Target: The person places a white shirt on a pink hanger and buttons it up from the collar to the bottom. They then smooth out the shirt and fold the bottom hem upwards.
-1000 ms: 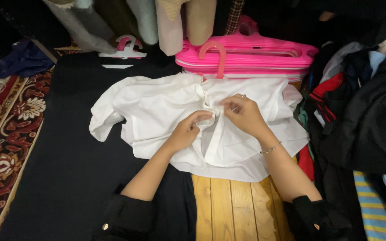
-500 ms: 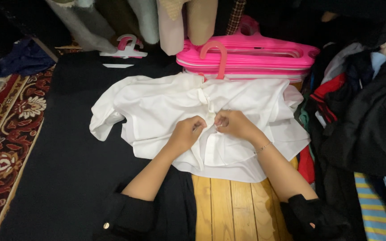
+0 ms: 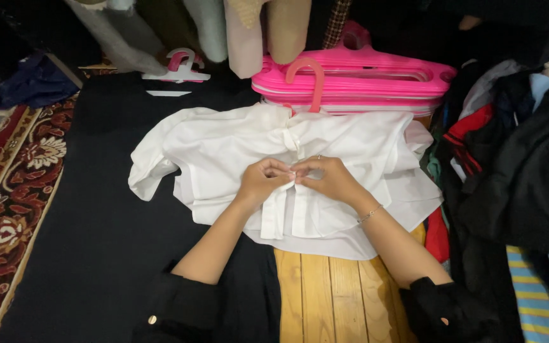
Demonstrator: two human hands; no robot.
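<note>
A white shirt [image 3: 223, 149] lies spread front-up on a black cloth, with a pink hanger hook [image 3: 309, 79] sticking out at its collar. My left hand [image 3: 262, 181] and my right hand [image 3: 328, 178] meet at the middle of the shirt's front. Both pinch the button placket between fingertips, thumbs touching the fabric edge. A thin bracelet sits on my right wrist and a ring on one finger.
A stack of pink hangers [image 3: 376, 79] lies just beyond the shirt. A pile of dark and coloured clothes [image 3: 516, 171] fills the right side. A patterned red rug [image 3: 14, 190] lies left, wooden planks [image 3: 332, 292] show near me, and garments hang at the top.
My hands have slid a little down the placket toward me and drawn closer together. The shirt has stayed in place.
</note>
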